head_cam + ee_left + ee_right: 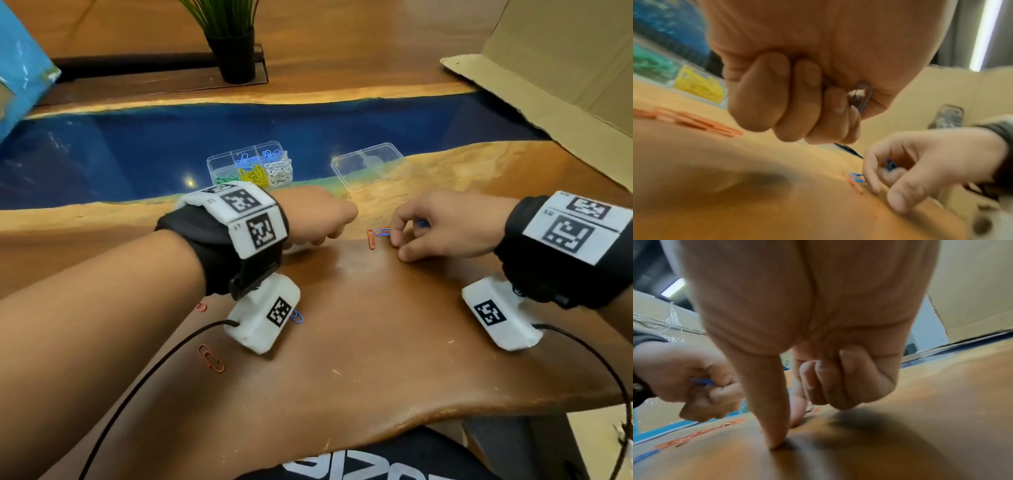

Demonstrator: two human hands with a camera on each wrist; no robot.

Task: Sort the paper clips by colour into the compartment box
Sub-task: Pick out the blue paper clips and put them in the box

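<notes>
2 hands work low over the tabletop [359,308]: left hand [315,219] fisted round a blue clip [862,97]; right hand [442,228] pinches another blue clip [890,164], fingertips by a red/blue clip pair [376,234], prob. touching. Compartment box [250,168] sits behind, w/ sorted clips.

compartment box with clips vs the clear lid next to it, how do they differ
The clear plastic compartment box has dividers and holds blue, yellow, white and green paper clips; the clear plastic lid has none and holds nothing. The box lies over the blue resin strip, behind the left hand; the lid lies to its right, mostly on wood. Both are transparent, rounded rectangles, flat on the table.
</notes>
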